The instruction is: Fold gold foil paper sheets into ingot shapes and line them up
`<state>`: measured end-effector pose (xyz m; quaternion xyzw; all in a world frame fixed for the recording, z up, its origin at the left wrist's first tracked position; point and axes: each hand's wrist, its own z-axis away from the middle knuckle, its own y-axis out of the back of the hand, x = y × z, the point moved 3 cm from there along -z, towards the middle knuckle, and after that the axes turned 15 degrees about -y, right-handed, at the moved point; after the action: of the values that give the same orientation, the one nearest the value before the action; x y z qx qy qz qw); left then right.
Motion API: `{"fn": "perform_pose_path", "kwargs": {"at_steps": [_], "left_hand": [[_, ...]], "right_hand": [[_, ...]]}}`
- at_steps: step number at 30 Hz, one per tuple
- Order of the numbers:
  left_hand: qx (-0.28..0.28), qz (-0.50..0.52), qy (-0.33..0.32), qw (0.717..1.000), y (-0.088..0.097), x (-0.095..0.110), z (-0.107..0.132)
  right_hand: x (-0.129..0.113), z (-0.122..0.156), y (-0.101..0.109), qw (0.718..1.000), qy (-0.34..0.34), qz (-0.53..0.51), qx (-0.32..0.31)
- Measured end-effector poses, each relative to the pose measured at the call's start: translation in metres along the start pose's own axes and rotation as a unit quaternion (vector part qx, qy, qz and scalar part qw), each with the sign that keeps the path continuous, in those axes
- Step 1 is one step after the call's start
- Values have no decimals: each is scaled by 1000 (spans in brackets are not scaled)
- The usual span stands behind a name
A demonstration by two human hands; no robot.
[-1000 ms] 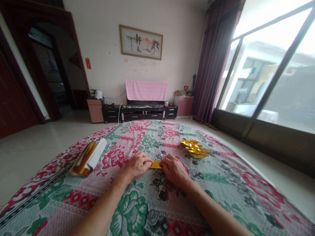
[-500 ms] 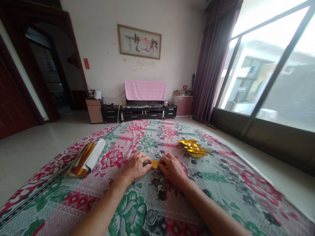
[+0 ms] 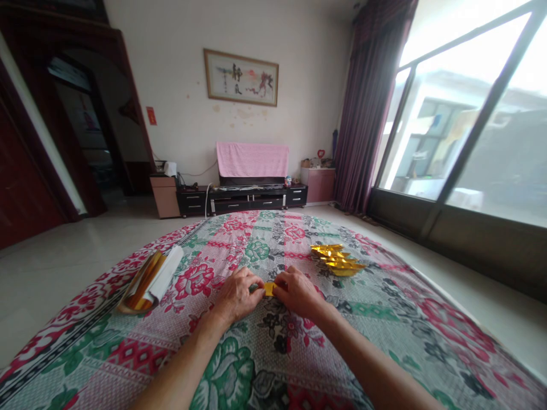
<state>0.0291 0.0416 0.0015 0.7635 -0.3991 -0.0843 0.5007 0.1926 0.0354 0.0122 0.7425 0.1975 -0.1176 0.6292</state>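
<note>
A small folded piece of gold paper lies on the flowered cloth in front of me. My left hand pinches its left end with curled fingers. My right hand pinches its right end the same way. The two hands nearly touch, and most of the paper is hidden between them. A pile of several finished gold folded pieces sits just beyond my right hand.
A curled stack of gold and white sheets rests on the cloth to the left. Beyond the cloth is pale tiled floor, a low dark TV cabinet under a pink towel, and a large window on the right.
My hands have drawn closer together over the gold paper, so less of it shows now than a second ago. The piles have not moved.
</note>
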Motion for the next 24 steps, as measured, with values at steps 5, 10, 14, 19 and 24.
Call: {"fn": "perform_pose_path", "kwargs": {"at_steps": [5, 10, 14, 19, 24], "left_hand": [[1, -6, 15, 1000, -2, -1, 0], [-3, -21, 17, 1000, -2, 1, 0], [-3, -31, 21, 999, -3, 3, -1], [1, -29, 14, 999, -3, 3, 0], [1, -26, 12, 1000, -3, 2, 0]], "right_hand": [[3, -2, -1, 1000, -15, 1, -7], [6, 6, -3, 999, 4, -16, 39], [1, 12, 0, 997, 57, -8, 54], [-7, 13, 3, 992, 102, 58, 54], [-6, 13, -3, 995, 89, 27, 19]]}}
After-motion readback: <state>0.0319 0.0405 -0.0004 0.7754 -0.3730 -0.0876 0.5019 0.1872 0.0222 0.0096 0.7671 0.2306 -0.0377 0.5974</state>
